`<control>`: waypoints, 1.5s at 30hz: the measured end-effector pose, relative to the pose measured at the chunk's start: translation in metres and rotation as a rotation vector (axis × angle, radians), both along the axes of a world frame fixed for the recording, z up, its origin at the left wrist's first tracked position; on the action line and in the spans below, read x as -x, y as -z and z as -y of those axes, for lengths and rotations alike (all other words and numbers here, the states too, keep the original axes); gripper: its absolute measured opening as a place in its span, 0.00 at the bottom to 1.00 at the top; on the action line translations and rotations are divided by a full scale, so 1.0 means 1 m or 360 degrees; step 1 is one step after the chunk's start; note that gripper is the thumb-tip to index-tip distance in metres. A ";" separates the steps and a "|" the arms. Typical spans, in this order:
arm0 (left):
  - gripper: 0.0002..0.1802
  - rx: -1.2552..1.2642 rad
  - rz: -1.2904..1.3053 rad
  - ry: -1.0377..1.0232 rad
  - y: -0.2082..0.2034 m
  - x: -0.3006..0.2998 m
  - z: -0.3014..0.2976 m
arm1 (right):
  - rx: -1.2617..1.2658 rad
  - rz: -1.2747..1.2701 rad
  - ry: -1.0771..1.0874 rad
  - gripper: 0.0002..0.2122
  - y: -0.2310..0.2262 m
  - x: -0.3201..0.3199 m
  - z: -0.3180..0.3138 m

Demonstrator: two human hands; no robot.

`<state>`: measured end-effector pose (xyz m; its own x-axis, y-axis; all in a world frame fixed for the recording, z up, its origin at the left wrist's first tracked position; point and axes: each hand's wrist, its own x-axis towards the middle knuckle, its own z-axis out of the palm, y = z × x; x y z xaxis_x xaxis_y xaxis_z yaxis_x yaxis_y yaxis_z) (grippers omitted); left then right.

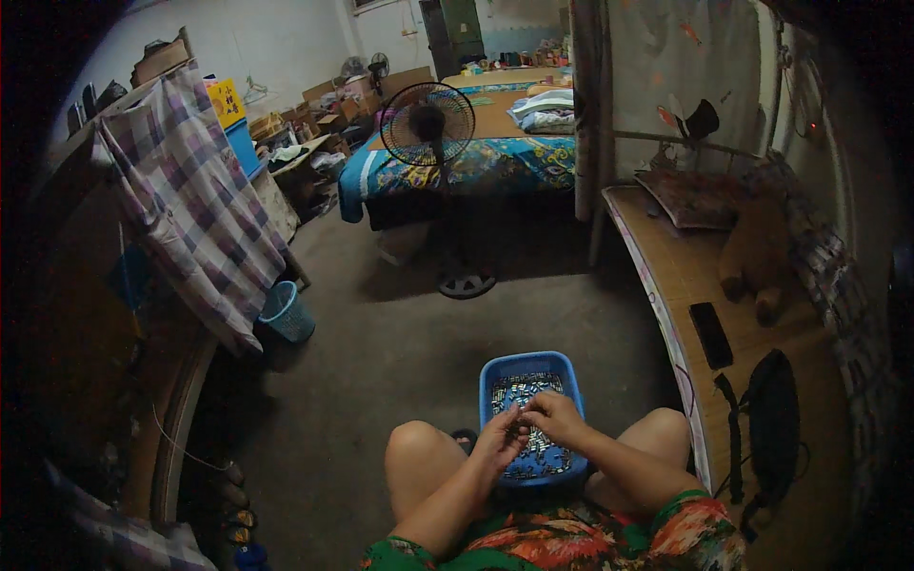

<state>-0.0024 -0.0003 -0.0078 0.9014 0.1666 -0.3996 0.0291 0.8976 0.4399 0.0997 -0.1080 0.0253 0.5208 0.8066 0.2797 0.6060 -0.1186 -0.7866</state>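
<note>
Between my knees stands a blue plastic basin (487, 381) with many small shiny metal pieces (519, 392) spread over its bottom. Above it my left hand (502, 436) is closed, its fingertips curled together. My right hand (555, 419) meets it from the right, thumb and fingers pinched close to the left fingertips. Whatever sits between the fingers is too small to make out. Both hands hover over the middle of the basin and hide part of the pieces.
A standing fan (428, 124) is ahead, before a bed (505, 152). To the right, a mat-topped bed (657, 247) bears a phone (710, 335), a black bag (773, 409) and a brown plush toy (757, 252). At left are a blue wastebasket (288, 312) and a checked cloth (190, 200).
</note>
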 end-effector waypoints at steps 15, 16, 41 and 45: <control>0.13 -0.0084 -0.0055 0.0029 0.001 0.006 0.003 | 0.0145 -0.1713 -0.0099 0.05 0.009 -0.015 0.008; 0.15 -0.0013 -0.0028 -0.0074 0.007 0.002 0.003 | 0.0118 -0.1760 -0.0115 0.05 0.018 -0.022 0.007; 0.15 0.0027 0.0012 -0.0056 0.004 -0.002 -0.002 | 0.0230 -0.1614 -0.0121 0.07 -0.001 -0.019 0.004; 0.15 0.0006 0.0003 -0.0048 0.000 0.000 0.000 | 0.0205 -0.1343 -0.0083 0.06 -0.005 -0.010 0.002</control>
